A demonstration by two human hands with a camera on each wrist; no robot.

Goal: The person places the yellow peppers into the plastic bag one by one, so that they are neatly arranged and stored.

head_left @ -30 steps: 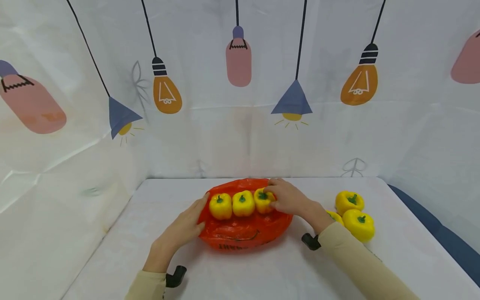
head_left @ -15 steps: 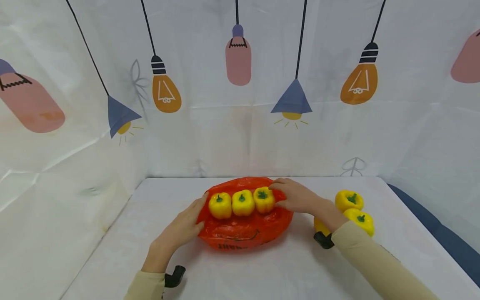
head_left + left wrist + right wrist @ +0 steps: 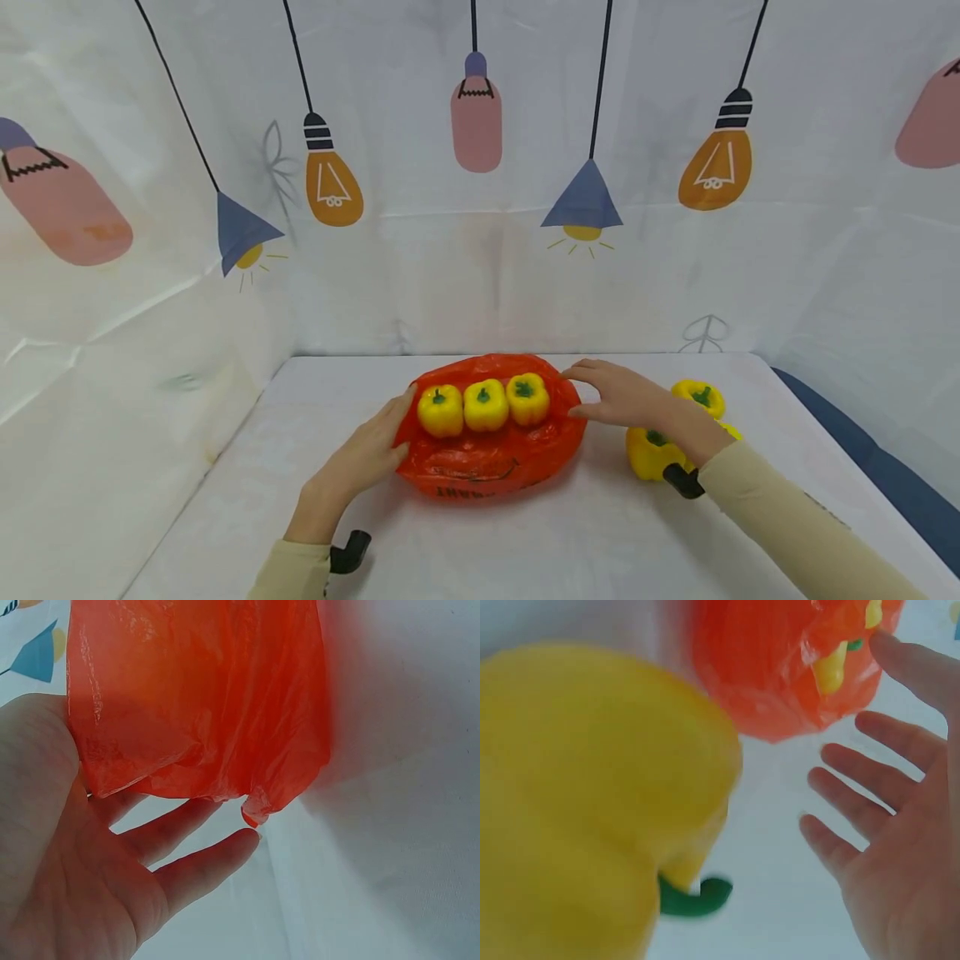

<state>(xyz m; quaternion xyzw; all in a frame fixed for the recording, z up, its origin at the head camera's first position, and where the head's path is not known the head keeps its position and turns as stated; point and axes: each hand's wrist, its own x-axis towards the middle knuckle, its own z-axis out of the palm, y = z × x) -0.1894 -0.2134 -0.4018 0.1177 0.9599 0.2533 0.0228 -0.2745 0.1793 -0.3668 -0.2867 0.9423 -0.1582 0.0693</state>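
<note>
A red plastic bag (image 3: 480,462) lies on the table, its mouth facing up. Three yellow bell peppers stand in a row in it: left (image 3: 440,411), middle (image 3: 486,406) and right (image 3: 528,400). My left hand (image 3: 363,454) rests against the bag's left side; in the left wrist view its fingers (image 3: 199,874) are spread loosely beside the hanging plastic. At the bag's right edge is my right hand (image 3: 622,396), its fingers extended and holding nothing. The right wrist view shows those fingers (image 3: 862,799) apart from the peppers.
More yellow bell peppers stand on the right of the white table (image 3: 525,550), partly hidden by my right arm: one at the back (image 3: 697,396), one in front (image 3: 648,454). One looms large in the right wrist view (image 3: 592,787). A printed curtain (image 3: 480,267) closes the back.
My right hand has let go of the right pepper in the bag and drawn back to the right. The left hand and the three peppers in the bag have stayed put.
</note>
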